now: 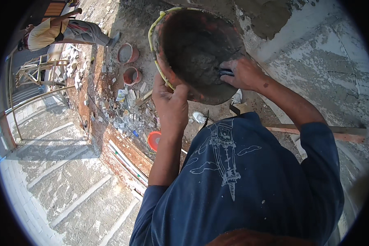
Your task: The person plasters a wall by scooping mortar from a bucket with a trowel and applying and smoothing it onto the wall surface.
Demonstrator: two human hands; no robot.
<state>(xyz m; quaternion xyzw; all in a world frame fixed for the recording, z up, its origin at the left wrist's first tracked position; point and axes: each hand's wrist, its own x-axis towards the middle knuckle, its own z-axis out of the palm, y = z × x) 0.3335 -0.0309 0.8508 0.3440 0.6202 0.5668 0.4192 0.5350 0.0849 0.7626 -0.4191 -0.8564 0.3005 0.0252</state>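
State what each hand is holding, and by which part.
Left hand: the round, grey-smeared orange bucket, by its near-left rim. Right hand: a slim, dark tool inside it, apparently by the handle; the rest is unclear.

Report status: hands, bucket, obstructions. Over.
Left hand gripping bucket by its rim. Right hand inside it, closed on dark handle. Wet-looking grey mix in bucket. Nothing visibly blocking; rubble on ground nearby.

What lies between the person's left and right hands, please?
In the head view, part of the bucket, with grey mix inside, lies between the left hand gripping its rim and the right hand holding a dark object.
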